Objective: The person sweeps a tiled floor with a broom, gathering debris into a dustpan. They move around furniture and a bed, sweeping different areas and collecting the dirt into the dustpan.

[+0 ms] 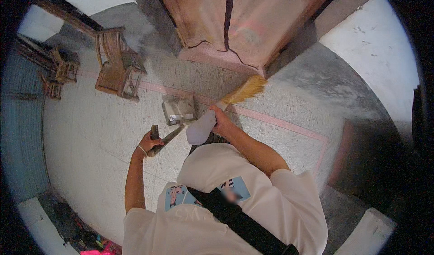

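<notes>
My right hand (219, 119) is wrapped round the broom (244, 92) just below its yellow bristles, which fan out up and to the right. The broom's thick, pale lavender lower end (200, 129) points back toward my body. On the left, my left hand (148, 143) is closed round the end of a long dark handle. That handle runs up and right to a dustpan (172, 119), a boxy grey-beige pan near the floor. A short bar stands up from the handle beside my left fingers. The broom's pale end hides part of where handle and pan meet.
A wooden chair (111, 67) stands at the far left, with more wooden furniture (63, 69) behind it. Tall wooden double doors (264, 20) rise ahead. A pink stripe (280, 123) crosses the speckled floor (90, 155). A blue corrugated wall (22, 133) borders the left.
</notes>
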The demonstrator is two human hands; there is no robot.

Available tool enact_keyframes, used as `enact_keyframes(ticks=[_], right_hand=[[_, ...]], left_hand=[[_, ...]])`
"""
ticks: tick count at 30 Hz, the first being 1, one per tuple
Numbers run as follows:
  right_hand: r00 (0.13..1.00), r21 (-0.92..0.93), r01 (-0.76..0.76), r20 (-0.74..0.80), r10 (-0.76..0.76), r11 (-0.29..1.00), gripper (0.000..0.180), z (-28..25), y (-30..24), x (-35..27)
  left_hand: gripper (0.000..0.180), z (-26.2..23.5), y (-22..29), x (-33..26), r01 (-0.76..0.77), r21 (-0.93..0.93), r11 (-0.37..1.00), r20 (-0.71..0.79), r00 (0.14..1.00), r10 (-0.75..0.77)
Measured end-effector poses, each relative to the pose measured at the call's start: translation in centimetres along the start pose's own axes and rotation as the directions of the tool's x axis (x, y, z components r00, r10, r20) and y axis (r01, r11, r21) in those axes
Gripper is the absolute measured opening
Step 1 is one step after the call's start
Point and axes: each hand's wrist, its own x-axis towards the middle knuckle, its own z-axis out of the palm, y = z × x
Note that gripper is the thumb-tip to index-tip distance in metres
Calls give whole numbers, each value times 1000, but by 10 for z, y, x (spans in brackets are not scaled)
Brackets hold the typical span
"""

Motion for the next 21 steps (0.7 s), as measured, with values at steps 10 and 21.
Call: enact_keyframes(ticks=[10,21], right_hand=[[973,33,-232,16,232,972,24,67,-181,-7],[969,-511,-213,-222,111,833,61,-38,-222,-109]], left_hand=[[50,-87,91,95,1,236,972,132,991,-33],[49,-126,75,115,29,332,943,123,990,-74]])
